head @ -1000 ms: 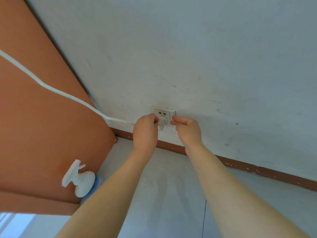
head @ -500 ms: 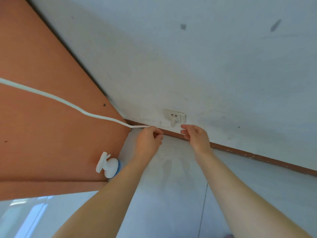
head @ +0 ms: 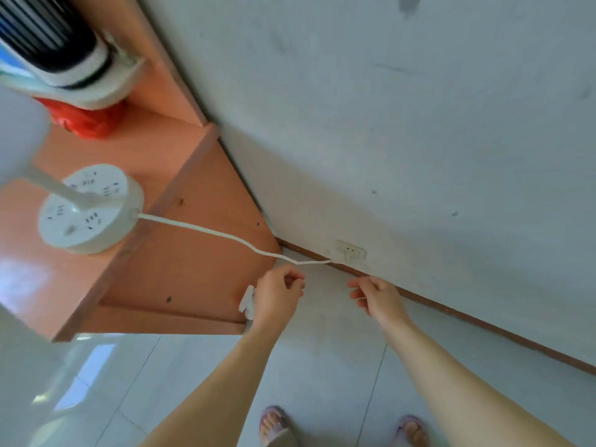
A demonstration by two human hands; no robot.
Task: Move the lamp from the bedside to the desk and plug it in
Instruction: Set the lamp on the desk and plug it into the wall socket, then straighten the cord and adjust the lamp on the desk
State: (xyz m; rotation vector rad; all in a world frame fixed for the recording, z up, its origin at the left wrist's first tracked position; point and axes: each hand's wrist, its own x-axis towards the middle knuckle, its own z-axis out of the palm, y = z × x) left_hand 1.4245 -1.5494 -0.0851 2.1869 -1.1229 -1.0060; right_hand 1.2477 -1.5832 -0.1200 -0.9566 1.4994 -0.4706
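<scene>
The grey wall (head: 403,124) filled the frame from 12 to 3 o'clock, meeting the pale tiled floor (head: 322,366) along a brown skirting strip (head: 483,321). At 9 o'clock the orange tabletop (head: 135,146) stood with its side panel (head: 193,262) running down to the floor. On the tabletop, at about 9 o'clock, sat the lamp's round white base (head: 92,209), which carried sockets on its upper face; its white stem (head: 54,185) rose toward a blurred pale shape at the left edge, probably the shade. Beyond it, at 10 o'clock, were a red bag (head: 87,119) and a black-and-white striped appliance (head: 54,37).

The white cord (head: 206,230) ran from the base off the tabletop edge, dipped past the panel's corner and reached the wall socket (head: 351,251) at 3 o'clock of centre, where its plug sat in the plate.

Both hands hung just below the cord. The left hand (head: 279,298) was loosely curled, fingers bent toward the palm, gripping nothing. The right hand (head: 375,296) was half open, fingers spread, also holding nothing. A small white clip (head: 246,301) showed beside the left hand, against the panel's lower corner. Two sandalled feet (head: 274,425) stood at 6 o'clock.
</scene>
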